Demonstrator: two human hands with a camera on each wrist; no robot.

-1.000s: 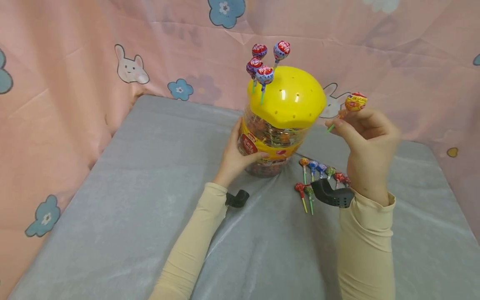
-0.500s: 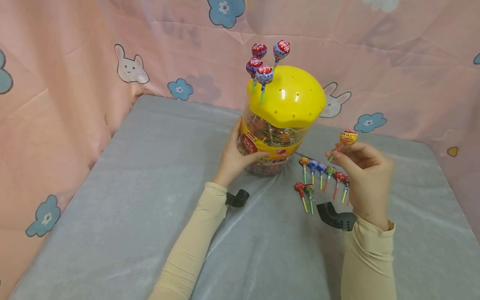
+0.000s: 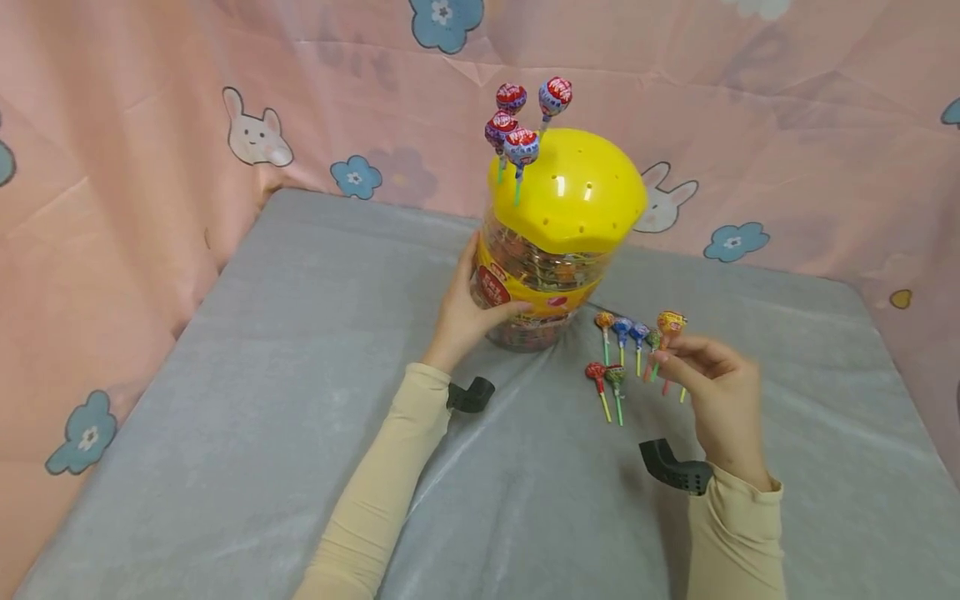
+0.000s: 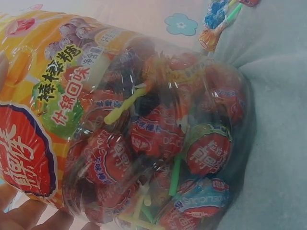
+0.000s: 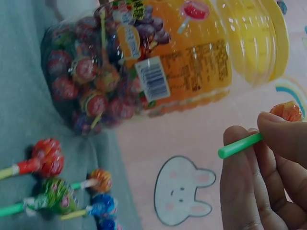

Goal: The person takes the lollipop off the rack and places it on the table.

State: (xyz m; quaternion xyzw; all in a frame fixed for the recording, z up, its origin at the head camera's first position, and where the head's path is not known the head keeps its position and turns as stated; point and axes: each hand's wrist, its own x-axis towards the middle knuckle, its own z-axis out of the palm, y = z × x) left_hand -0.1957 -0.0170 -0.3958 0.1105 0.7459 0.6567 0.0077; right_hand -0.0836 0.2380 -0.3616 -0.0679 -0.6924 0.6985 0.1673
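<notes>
My left hand (image 3: 467, 321) grips the side of a clear plastic jar (image 3: 551, 271) with a yellow domed lid (image 3: 588, 192). The jar is full of wrapped lollipops (image 4: 158, 134), and in the left wrist view fingers (image 4: 29, 215) show along its label. Several purple-and-red lollipops (image 3: 521, 147) stand in small holes at the left of the lid. My right hand (image 3: 723, 400) pinches an orange-yellow lollipop (image 3: 671, 322) by its green stick (image 5: 240, 145), low and close over the loose lollipops right of the jar, partly covering some.
Loose lollipops lie in two rows on the grey cloth: an orange one (image 3: 604, 321), blue ones (image 3: 622, 327), a red one (image 3: 596, 372) and a green one (image 3: 615, 375) among them. Behind the table (image 3: 300, 333) hangs a pink patterned curtain (image 3: 300, 50).
My right hand has come down from beside the lid to the loose lollipops, still pinching the orange-yellow lollipop. The left hand keeps its grip on the jar.
</notes>
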